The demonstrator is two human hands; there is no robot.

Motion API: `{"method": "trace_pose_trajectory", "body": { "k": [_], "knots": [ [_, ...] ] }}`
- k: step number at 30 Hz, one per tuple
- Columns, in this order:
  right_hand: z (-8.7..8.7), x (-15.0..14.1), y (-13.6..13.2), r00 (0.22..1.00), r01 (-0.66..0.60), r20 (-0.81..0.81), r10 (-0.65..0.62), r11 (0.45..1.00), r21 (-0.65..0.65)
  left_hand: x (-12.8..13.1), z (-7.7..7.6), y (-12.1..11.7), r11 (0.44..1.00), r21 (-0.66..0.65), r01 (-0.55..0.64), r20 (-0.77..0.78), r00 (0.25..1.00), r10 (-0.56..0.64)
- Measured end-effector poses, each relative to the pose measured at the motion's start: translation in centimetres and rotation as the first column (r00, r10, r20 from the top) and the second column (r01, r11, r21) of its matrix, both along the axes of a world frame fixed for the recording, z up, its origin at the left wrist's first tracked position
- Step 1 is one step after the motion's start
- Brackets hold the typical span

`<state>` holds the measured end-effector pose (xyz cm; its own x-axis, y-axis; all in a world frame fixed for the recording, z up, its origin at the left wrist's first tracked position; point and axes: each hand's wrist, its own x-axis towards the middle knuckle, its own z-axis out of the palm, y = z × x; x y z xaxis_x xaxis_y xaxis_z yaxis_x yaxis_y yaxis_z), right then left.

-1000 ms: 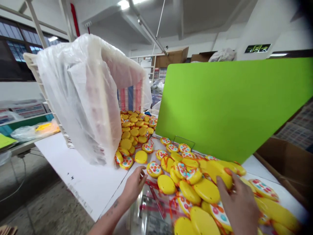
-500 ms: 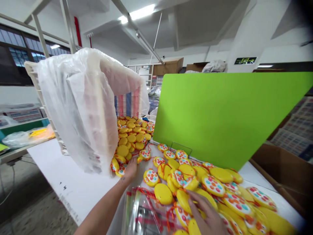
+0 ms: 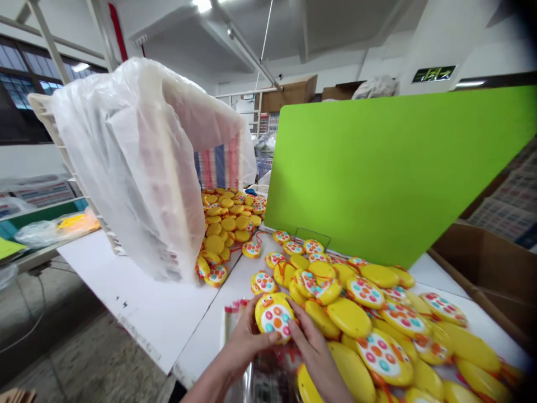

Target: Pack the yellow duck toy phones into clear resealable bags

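Note:
Between both hands is a yellow duck-shaped toy, its white front with coloured dots turned up toward me. My left hand grips its left side, thumb along the lower edge. My right hand holds the right side, thumb against the dotted front. Below the hands lie clear plastic packages, partly hidden by my arms. A large pile of the same yellow toys, with orange cords, spreads to the right of my hands, some face up and some back up.
At left, a crate on its side, draped with translucent plastic, has more yellow toys spilling from its mouth. A bright green board stands behind the pile. An open cardboard box is at right. The white table has its edge at lower left.
My left hand has come back from the crate's mouth toward me. My right hand has moved left from the pile, and both now hold one duck toy. The view has tilted down.

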<state>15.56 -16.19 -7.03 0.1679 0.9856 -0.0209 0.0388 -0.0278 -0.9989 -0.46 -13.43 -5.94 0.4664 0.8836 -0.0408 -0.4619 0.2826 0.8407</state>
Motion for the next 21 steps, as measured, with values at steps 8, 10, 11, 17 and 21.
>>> {"method": "trace_pose_trajectory", "body": {
  "k": [8, 10, 11, 17, 21],
  "knots": [
    [1.6, -0.9, -1.5, 0.982, -0.104, -0.170, 0.083, 0.988, -0.117, -1.0, 0.6, 0.2, 0.950, 0.298, 0.098, -0.366, 0.931, 0.019],
    [1.6, -1.1, -1.5, 0.985, -0.062, -0.164, 0.048, 0.994, -0.086, -0.7, 0.4, -0.1, 0.959, 0.261, 0.106, -0.275, 0.961, -0.031],
    [1.6, -1.2, -1.6, 0.988, -0.046, -0.153, 0.035, 0.997, -0.068, -0.6, 0.2, -0.3, 0.965, 0.237, 0.110, -0.222, 0.973, -0.056],
    [1.4, -1.4, -1.6, 0.975, -0.120, -0.200, 0.093, 0.985, -0.126, -0.8, 0.0, -0.3, 0.957, 0.282, 0.064, -0.329, 0.944, 0.034],
    [1.0, -1.5, -1.5, 0.985, -0.026, -0.172, 0.010, 0.995, -0.092, -0.8, 0.2, -0.4, 0.955, 0.287, 0.077, -0.363, 0.931, 0.034]
  ]
}}
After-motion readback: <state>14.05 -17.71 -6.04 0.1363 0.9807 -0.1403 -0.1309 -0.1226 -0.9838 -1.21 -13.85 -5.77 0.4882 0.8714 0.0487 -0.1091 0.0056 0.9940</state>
